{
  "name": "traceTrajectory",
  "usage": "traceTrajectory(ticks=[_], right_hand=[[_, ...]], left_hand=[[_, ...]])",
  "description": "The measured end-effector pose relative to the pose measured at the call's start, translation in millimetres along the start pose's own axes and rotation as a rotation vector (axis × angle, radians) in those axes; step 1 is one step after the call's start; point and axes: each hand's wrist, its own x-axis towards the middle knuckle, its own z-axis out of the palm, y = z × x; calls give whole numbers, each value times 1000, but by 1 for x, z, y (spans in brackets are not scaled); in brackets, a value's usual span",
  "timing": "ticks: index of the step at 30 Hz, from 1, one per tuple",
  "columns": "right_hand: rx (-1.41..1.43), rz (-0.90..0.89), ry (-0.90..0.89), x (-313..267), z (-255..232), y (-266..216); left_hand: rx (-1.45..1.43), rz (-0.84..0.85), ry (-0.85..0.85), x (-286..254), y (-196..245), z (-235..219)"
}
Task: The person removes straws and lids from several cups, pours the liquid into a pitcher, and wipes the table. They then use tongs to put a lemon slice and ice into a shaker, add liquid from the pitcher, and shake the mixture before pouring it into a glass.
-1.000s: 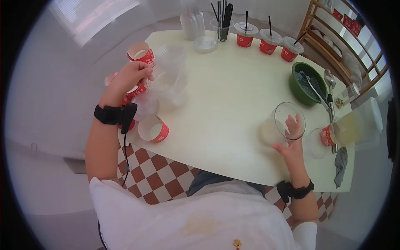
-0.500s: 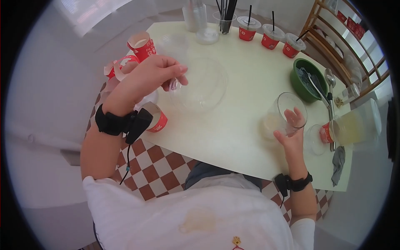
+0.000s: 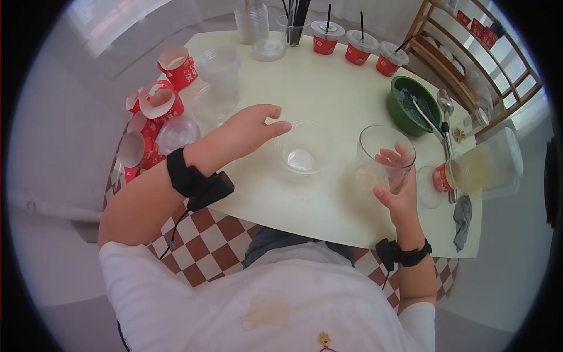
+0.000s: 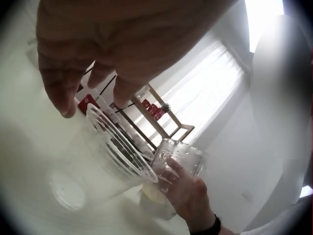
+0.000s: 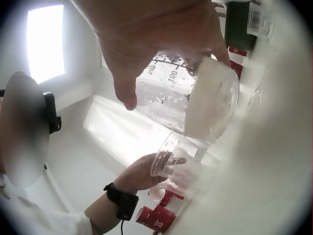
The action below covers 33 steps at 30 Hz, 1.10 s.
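A clear plastic cup [image 3: 300,158] stands on the table, left of a glass beaker [image 3: 370,167]. My left hand [image 3: 243,132] is beside the cup's rim with thumb and fingers spread apart; in the left wrist view the fingers of this hand [image 4: 112,44] hang over the ridged rim of the cup [image 4: 110,156]. My right hand [image 3: 402,188] grips the beaker from the right. In the right wrist view, thumb and fingers of this hand [image 5: 161,34] go round the marked beaker [image 5: 171,95], which holds some pale liquid.
Red paper cups [image 3: 177,69] and clear cups [image 3: 218,66] cluster at the left. Lidded red cups [image 3: 358,50] with straws line the back. A green bowl [image 3: 404,114], a ladle [image 3: 446,105], a pitcher [image 3: 487,167] and a grey cloth [image 3: 462,223] are at the right.
My left hand has moved right from the cluster of cups, carrying a clear cup, and has let go of it left of the beaker. My right hand still holds the beaker. The head view has shifted.
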Motion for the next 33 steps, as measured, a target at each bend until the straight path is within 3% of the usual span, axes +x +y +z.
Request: traceTrajectory(ticks=[2,4,8,10,13,16,19,27,33], right_hand=[[33,42,-51,-1,-1,-9],[40,111,-111,-1,-3,-23],[30,201,-245,8,2,-44],[3,221,-284,12,7,-52],[-52,264,-330,16,13,-61],[-119,310,-398,22,16,-67],[-175,332,-431,26,21,-75],[-209,379,-551,44,19,-84],[-247,491,-653,59,15,-88]], left_hand=[[-8,226,181,-30,7,-4],[-58,339,89,-64,19,-8],[-359,199,-328,-90,25,36],[-510,180,-368,-79,15,67],[-801,160,-328,-61,6,97],[-1057,243,-344,-46,-5,115],[-1146,230,-253,-44,-3,123],[-1187,159,-284,-49,4,117],[-1134,93,-413,-46,0,111]])
